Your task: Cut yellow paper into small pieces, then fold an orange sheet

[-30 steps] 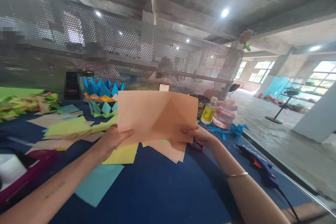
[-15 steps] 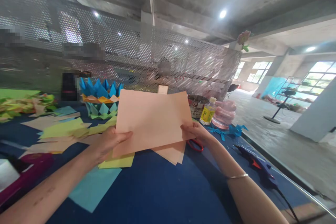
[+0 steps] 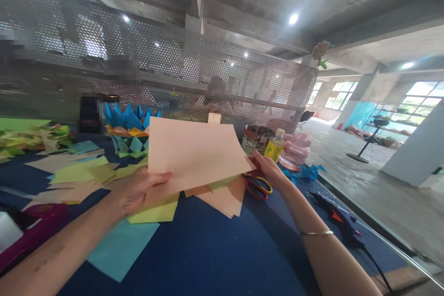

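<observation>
A pale peach sheet of paper is stretched between my hands above the table. My left hand pinches its lower left side, thumb on the front face. At the lower right corner, my right hand grips the paper between thumb and fingers. Beneath the sheet lie several peach paper pieces and a yellow piece. A light blue paper rests below my left wrist. Scissors with red and yellow handles lie just under my right hand.
On the right are a yellow-labelled bottle, a pink container, blue paper scraps and a corded glue gun. Folded paper crowns stand back left, near loose papers. A purple tape dispenser sits left. A perforated screen lines the back.
My right hand has shifted to the sheet's lower right corner, and that side of the paper now slopes down. The scissors and more of the peach pieces have come into view.
</observation>
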A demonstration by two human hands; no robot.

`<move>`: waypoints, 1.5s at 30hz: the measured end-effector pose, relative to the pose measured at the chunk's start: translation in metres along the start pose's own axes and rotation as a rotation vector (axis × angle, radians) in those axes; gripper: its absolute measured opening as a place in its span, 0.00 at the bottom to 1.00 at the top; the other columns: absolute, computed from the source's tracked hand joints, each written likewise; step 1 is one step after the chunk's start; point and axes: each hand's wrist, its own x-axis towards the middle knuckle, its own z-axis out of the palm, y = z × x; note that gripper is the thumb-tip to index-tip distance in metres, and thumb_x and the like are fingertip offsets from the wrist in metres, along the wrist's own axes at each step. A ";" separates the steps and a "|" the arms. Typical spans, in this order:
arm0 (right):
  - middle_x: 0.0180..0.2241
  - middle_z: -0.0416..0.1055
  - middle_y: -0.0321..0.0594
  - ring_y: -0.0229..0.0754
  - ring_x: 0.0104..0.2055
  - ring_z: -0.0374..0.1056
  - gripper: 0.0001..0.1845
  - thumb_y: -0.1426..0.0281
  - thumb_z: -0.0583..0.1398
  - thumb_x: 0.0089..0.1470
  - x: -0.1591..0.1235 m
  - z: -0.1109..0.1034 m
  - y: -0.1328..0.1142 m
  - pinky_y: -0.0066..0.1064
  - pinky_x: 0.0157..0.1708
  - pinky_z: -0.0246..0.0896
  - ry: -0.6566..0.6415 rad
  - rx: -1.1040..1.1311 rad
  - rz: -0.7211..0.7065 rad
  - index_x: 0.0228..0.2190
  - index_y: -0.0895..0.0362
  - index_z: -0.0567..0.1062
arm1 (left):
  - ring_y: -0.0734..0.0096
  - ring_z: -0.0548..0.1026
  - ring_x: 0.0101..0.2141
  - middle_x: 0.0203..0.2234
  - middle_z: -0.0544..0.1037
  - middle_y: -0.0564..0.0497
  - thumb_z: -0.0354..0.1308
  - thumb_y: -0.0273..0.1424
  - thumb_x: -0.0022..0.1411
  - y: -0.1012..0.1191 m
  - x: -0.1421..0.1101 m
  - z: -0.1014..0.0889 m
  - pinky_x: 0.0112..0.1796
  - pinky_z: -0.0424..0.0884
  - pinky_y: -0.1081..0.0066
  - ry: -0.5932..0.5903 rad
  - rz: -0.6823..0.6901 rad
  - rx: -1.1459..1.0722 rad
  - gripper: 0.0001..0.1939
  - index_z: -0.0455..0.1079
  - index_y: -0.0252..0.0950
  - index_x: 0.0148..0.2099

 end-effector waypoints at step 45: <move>0.65 0.44 0.50 0.50 0.67 0.38 0.41 0.83 0.51 0.45 -0.069 0.103 -0.036 0.48 0.63 0.43 -0.285 -0.920 -0.796 0.62 0.65 0.52 | 0.51 0.75 0.47 0.44 0.80 0.42 0.67 0.32 0.46 -0.025 -0.037 0.052 0.49 0.68 0.58 -0.250 -0.125 -0.217 0.26 0.72 0.32 0.49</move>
